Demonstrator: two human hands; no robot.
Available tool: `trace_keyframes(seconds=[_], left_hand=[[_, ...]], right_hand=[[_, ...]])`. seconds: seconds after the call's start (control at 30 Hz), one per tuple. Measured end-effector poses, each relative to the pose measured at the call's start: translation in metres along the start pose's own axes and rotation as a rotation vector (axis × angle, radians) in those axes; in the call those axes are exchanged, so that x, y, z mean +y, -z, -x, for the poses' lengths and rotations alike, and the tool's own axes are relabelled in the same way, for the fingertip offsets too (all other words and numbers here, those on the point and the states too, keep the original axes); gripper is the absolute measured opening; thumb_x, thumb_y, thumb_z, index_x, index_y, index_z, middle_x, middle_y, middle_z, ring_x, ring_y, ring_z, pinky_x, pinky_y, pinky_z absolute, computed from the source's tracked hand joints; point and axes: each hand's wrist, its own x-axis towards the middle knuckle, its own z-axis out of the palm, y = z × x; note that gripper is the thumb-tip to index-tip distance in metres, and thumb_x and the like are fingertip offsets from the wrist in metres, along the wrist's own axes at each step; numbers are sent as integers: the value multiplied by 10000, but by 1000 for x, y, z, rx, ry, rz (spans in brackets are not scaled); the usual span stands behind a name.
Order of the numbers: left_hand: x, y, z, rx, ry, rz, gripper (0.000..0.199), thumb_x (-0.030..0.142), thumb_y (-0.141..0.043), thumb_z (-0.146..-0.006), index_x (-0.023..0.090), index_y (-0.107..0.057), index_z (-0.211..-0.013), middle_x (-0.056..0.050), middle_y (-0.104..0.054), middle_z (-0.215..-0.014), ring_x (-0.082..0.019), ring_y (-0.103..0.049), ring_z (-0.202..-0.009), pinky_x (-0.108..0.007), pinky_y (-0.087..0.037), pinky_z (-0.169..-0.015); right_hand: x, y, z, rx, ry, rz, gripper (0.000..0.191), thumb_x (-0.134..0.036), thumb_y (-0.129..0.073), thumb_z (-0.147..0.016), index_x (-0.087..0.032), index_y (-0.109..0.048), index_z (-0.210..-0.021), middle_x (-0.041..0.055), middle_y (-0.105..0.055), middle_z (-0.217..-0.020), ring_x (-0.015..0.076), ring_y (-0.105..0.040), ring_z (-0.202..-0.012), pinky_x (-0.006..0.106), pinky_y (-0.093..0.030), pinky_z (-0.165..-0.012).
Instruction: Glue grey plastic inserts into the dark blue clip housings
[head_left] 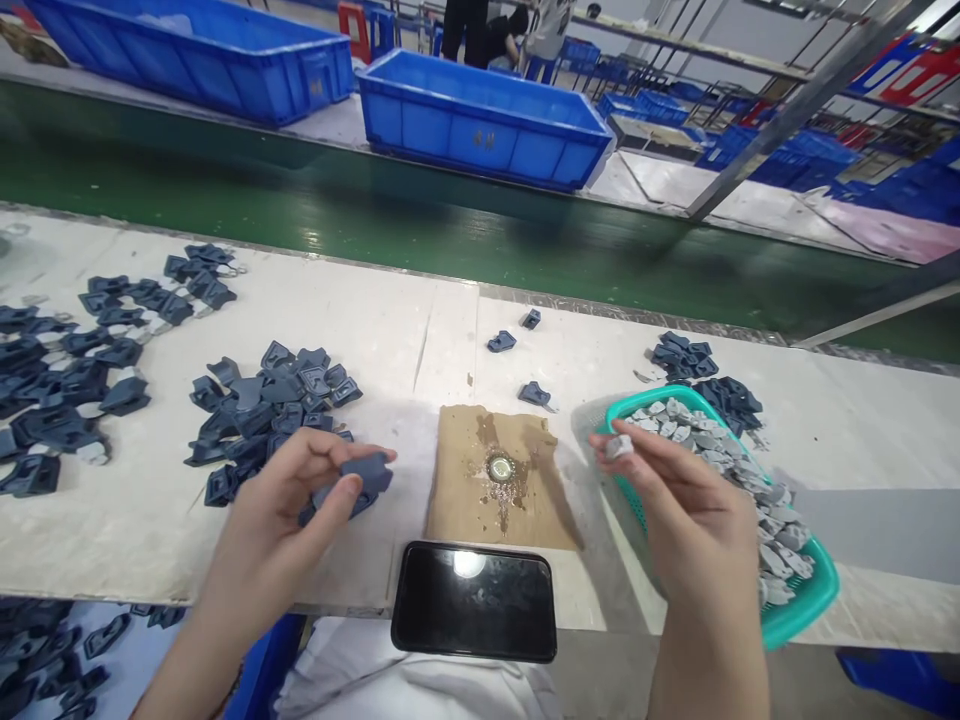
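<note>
Matte blue-grey angular piece (369, 472), held above white tabletop (390, 375).
Long axis runs roughly crosswise, smooth face visible; left hand (289, 515) pinches it. Right hand (690, 515): thumb and fingers clamped on small pale-grey piece (619, 447).

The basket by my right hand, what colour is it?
Teal green basket, clearest along its rim in the head view.

Bright overhead light glares off the phone (474, 602); soft shadows fall beside the basket (799, 605), and the edges look stretched.
</note>
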Motion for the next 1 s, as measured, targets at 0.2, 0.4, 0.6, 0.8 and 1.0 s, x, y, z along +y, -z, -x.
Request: trace_keyframes(seconds=[0.2, 0.4, 0.6, 0.8, 1.0], left_hand=[[-11, -36, 6, -303, 164, 289, 205, 415, -691, -990, 231, -633, -1061, -46, -799, -944, -174, -734, -782, -253, -573, -685], [-24, -60, 1, -296, 168, 290, 223, 340, -793, -885, 235, -744, -1076, -19, -714, -882, -156, -655, -841, -250, -547, -782], [-29, -68, -5, -255, 112, 148, 222, 309, -778, -861, 226, -758, -1067, -29, -717, -901, -160, -617, -788, -260, -502, -715], [-33, -72, -4, -271, 34, 67, 198, 255, -674, -928, 222, -739, -1113, -61, -796, -1090, -155, -660, -770, -274, -524, -725], [-32, -71, -4, -231, -42, 46, 249, 201, -648, -940, 217, -773, -1154, -76, -806, -1179, -199, -735, -974, -289, -563, -854]], right_hand=[[17, -28, 18, -232, -106, -241, 115, -374, -801, -922, -280, -822, -985, 50, -838, -903, 188, -805, -817, 271, -668, -752], [30, -42, 14, -197, -85, -63, 144, -374, -805, -890, -230, -799, -897, 61, -822, -914, 177, -777, -833, 256, -633, -753], [41, -45, 20, -140, 92, 224, 85, -315, -747, -944, -250, -787, -980, 28, -812, -975, 165, -762, -855, 275, -605, -794], [34, -49, 23, -201, 309, 342, 88, -196, -702, -978, -263, -743, -1018, -11, -790, -983, 135, -738, -887, 251, -580, -826], [32, -52, 23, -256, 365, 397, 82, -176, -682, -985, -241, -720, -1018, 16, -769, -997, 154, -724, -927, 273, -570, -832]])
